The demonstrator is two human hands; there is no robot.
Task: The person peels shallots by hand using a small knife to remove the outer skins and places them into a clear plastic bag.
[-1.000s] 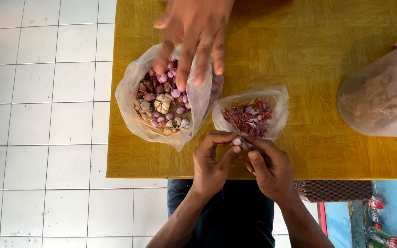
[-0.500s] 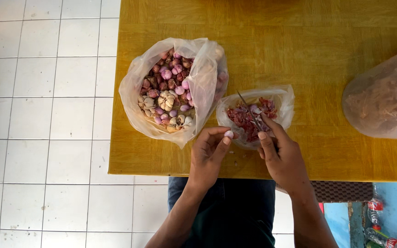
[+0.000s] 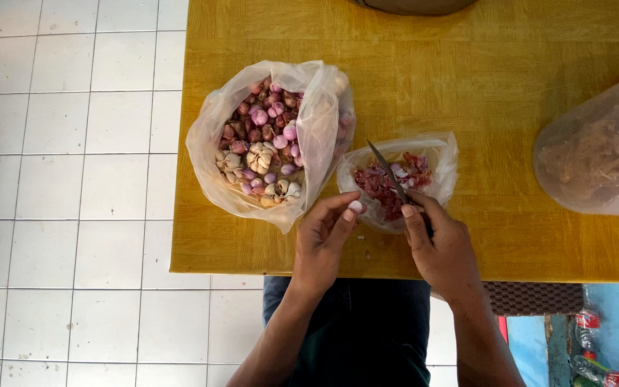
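Head view: looking straight down on two hands working at the near edge of a yellow wooden desk (image 3: 539, 86).
Left hand: the left hand (image 3: 324, 240) pinches a small peeled clove or shallot (image 3: 355, 206) between thumb and fingertips, grip closed on it, right at the lip of the small bag.
Right hand: the right hand (image 3: 442, 247) is wrapped round a small knife (image 3: 388, 172), grip closed on the handle, forefinger laid along it, blade angled up and left over the small bag.
Small bag: a clear plastic bag (image 3: 442, 154) lies open between the hands and the big one, with reddish peelings inside.
Big bag: a larger clear bag (image 3: 320, 136) sits just to the left, touching the small one, full of pink shallots and pale garlic bulbs (image 3: 263, 154).
Doing it well: my read is a steady pinch low on the piece, fingertips clear of the edge, short shallow strokes, and the work kept over the small bag so scraps drop in.
Risk: a slippery skin could let the blade skate towards the left thumb.
Surface: scratched, glossy wood; another filled plastic bag (image 3: 600, 158) stands well apart at the right edge.
Room: white floor tiles (image 3: 73, 179) on the left; a blue patch with bottles at the lower right corner.
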